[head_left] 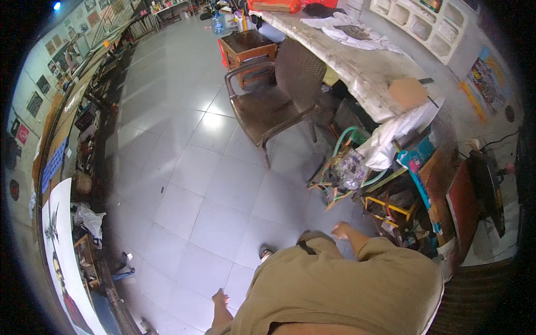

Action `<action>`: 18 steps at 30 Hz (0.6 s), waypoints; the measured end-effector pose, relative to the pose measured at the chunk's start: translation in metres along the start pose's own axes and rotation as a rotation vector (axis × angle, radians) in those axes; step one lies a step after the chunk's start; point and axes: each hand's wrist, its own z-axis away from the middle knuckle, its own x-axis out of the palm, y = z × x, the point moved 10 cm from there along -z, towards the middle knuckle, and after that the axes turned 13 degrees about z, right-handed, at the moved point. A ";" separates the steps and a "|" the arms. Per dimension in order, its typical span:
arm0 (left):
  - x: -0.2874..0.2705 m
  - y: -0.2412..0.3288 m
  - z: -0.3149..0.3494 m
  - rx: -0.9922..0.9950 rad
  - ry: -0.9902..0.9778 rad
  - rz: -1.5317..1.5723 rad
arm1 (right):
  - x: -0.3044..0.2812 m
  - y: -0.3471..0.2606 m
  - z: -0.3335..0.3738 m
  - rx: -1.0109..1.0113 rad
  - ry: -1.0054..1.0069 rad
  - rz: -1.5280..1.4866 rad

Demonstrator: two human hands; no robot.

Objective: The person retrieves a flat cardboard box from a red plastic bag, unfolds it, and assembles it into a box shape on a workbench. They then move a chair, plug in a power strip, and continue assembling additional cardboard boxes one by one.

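My left hand [221,297] hangs low at my left side over the grey tiled floor [212,223]. Its fingers look loosely bent and apart, and nothing shows in them. On the other side, my right hand [341,230] hangs beside my brown shirt [346,285], its fingers relaxed and half curled, with no object visible. Neither hand touches anything. Closest to the right hand is a cluttered heap with a yellow frame [389,209] and a green-framed stool or rack [349,146] carrying a clear plastic bag [349,169]. One sandalled foot [266,252] shows below me.
Ahead stands a brown woven plastic armchair [279,95], with a small wooden table [248,47] behind it. A long worn worktable [357,67] holding cloths runs along the right. At left, a long low bench [61,139] bears a white printed sheet [61,251]; clutter lies beneath it.
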 end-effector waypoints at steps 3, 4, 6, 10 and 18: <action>0.002 0.024 -0.004 -0.057 0.058 -0.005 | -0.017 -0.020 -0.005 0.104 -0.005 -0.263; 0.008 0.041 -0.005 -0.041 0.034 0.000 | -0.024 -0.025 -0.008 0.161 -0.003 -0.385; 0.023 0.076 -0.015 -0.129 0.057 0.048 | -0.043 -0.048 -0.018 0.112 0.024 -0.613; 0.088 0.216 -0.047 -0.020 0.026 -0.002 | -0.121 -0.109 -0.068 0.020 0.112 -1.125; 0.325 0.593 -0.111 0.494 -0.190 -0.283 | -0.312 -0.209 -0.229 0.103 0.362 -1.495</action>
